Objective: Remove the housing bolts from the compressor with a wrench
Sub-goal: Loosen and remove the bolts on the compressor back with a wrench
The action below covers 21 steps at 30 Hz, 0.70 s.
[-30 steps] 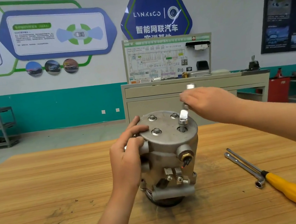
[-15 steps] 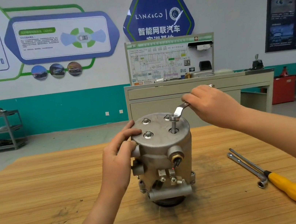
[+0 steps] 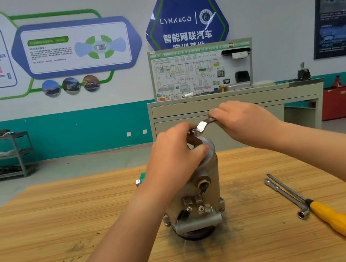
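Head view: compressor (image 3: 201, 194) stands on end approx mid tabletop (image 3: 69, 224), dark round end down, bolted housing face up, prob so the bolts can be reached from above. Left hand (image 3: 175, 153) is wrapped over the top edge, thumb on the side wall, fingers curled over the top face. It grips the body, I'd judge to stop it twisting or tipping under wrench load. Right hand (image 3: 245, 124) is closed round the shank of the wrench (image 3: 202, 124), held about level, w/ the ring end over the top face right by the left fingertips. The ring looks seated on a bolt head, but the bolt itself is hidden by ring + fingers, so can't tell how far out it is. Rest of the top face is covered by the left hand, so bolts done vs left: can't tell

Around: on the tabletop to the right, well apart from the compressor, a yellow-handled driver (image 3: 338, 222) and a thin L-shaped socket wrench (image 3: 282, 193) lie side by side, neither in use. A small green-and-white thing (image 3: 141, 178) sits just behind the left wrist, too hidden to name. Behind the tabletop: grey cabinet (image 3: 231, 104) w/ a wiring display board (image 3: 192, 71), metal shelf cart (image 3: 3, 156) far left, red box (image 3: 336, 104) far right

In the way: left fingers sit v close to the ring end, so a swing toward them is limited and a slip could pinch; right forearm side has free room
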Tool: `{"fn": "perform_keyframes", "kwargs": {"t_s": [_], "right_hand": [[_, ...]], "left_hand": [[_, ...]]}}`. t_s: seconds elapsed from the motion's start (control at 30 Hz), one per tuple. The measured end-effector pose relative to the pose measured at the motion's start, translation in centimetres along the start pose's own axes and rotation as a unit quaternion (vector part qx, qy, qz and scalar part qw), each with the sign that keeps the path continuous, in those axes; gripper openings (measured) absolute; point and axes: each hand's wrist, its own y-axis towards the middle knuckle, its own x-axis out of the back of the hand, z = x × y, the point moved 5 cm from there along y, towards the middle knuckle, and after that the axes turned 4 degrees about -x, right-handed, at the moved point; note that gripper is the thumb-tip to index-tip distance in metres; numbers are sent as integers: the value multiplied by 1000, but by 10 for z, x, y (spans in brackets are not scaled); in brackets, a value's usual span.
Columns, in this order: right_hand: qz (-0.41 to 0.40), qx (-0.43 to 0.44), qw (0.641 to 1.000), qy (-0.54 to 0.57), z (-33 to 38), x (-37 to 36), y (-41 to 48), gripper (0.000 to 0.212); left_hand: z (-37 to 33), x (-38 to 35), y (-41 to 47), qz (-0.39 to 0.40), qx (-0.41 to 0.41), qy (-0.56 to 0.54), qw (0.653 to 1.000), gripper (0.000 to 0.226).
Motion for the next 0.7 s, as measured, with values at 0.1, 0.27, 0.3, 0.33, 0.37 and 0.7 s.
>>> {"fn": "perform_keyframes", "kwargs": {"t_s": [0.1,0.27,0.3,0.33,0.37,0.7], "right_hand": [[8,-34,999,26,-1,3,-4,6],[-34,-368,868,332,-9,-8,-9,26],[-22,-417,821,390,-5,-14,-10,31],[9,-449,776,443,1,-21,-11,34],[50,-467,739,483,9,-28,-13,34],[146,-491,672,535,35,-44,-24,25]], "left_hand": [[3,-2,0,7,6,-2,1000,28],[-3,5,7,4,-46,18,999,17],[-4,15,9,-32,-45,-6,998,14],[-2,29,10,-82,-40,-40,995,11],[5,47,9,-136,-35,-72,987,10],[224,51,-131,28,335,133,932,17]]}}
